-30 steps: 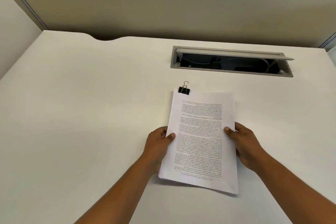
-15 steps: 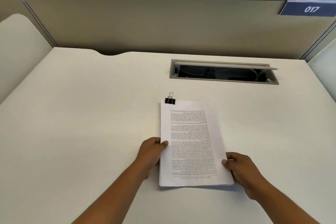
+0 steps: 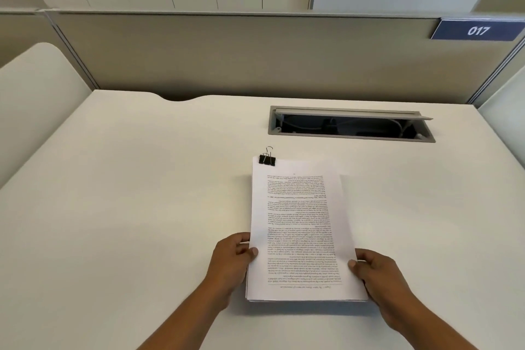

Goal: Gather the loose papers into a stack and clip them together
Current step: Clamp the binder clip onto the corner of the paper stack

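Observation:
A stack of printed papers [image 3: 301, 224] lies on the white desk [image 3: 142, 193], text upside down to me. A black binder clip [image 3: 267, 158] grips its far left corner, one wire handle standing up. My left hand [image 3: 231, 260] holds the stack's left edge near the bottom, thumb on top. My right hand [image 3: 377, 273] holds the lower right edge, thumb on the top sheet. The sheets look squared, with slight layering visible at the near edge.
An open cable tray [image 3: 350, 125] with a raised grey lid is set into the desk behind the stack. A beige partition [image 3: 241, 57] with a blue "017" label [image 3: 477, 30] closes the back. Neighbouring desks show at the left and right.
The view has tilted up and back. My right hand slid from mid-height of the stack's right edge down to its lower corner. The stack straightened on the desk.

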### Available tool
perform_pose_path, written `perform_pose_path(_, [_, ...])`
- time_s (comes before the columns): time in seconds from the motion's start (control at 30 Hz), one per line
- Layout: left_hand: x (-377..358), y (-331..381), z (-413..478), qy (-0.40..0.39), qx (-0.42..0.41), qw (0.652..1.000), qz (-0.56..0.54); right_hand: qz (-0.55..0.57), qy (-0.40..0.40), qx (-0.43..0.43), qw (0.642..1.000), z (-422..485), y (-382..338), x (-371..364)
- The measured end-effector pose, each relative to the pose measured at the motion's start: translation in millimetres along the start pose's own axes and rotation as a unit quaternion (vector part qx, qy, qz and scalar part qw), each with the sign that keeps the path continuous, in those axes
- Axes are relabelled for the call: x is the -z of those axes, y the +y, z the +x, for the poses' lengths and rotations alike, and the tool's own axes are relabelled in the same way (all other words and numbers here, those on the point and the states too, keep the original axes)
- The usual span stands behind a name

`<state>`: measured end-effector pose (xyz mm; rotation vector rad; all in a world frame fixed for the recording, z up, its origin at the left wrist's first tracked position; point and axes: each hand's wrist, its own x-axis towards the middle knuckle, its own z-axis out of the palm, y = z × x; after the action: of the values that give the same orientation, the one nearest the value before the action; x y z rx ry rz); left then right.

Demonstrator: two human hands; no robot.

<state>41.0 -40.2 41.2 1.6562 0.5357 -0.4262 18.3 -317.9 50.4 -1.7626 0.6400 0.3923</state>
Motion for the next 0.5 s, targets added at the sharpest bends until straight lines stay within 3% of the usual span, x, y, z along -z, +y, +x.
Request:
perform_pose_path(0.17, [15,9,1,0.010,-0.022,0.999,-0.025,0.027,-0.022,0.010,0.999,-2,-13,-5])
perform_pose_path(0.5, [50,11,20,0.039,-0.015,0.998,-0.040,-0.023,-0.103,0.025,0.994,20,-30,-42])
